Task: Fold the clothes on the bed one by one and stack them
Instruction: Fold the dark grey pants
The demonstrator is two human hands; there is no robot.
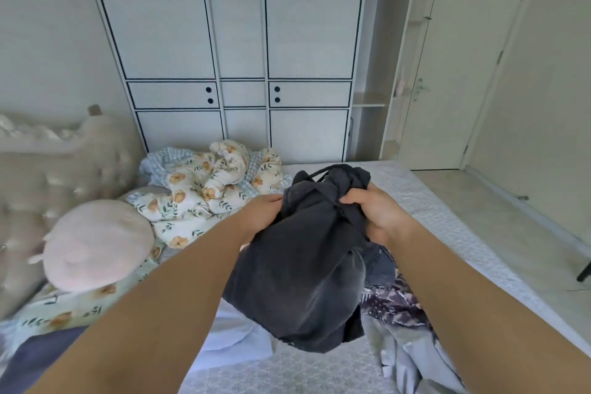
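**Dark garment lifted off the bed, fold not yet begun**

Both hands held a dark grey garment (300, 265) up in the air above the bed (415, 198), and it hung bunched and crumpled between them. The left hand (260, 216) gripped the cloth at its upper left edge; its fingers were tucked behind the fabric, so how they lay could not be told beyond the grip itself. The right hand (374, 211) had its fingers curled round a gathered wad of the top edge, pinching it tight. A thin cord or strap looped out of the top of the bundle. The lower part of the garment drooped clear of the mattress, over a white garment (233, 339) lying flat on the bed.

More clothes waited beneath and to the right: a dark patterned piece (393, 301) and a pale blue-grey one (412, 358), both heaped loosely. No folded stack could be made out. Further back lay a crumpled floral quilt (204, 189) and a round pink cushion (96, 246), with a white wardrobe (224, 41) behind.

The step in hand looked like picking up and sorting out one item, early in the task. The next move would likely call for finding the waistband or shoulders, shaking the cloth open, and laying it flat on a bare stretch of bed before folding. The bunched grip suggested the edges had yet to be located.
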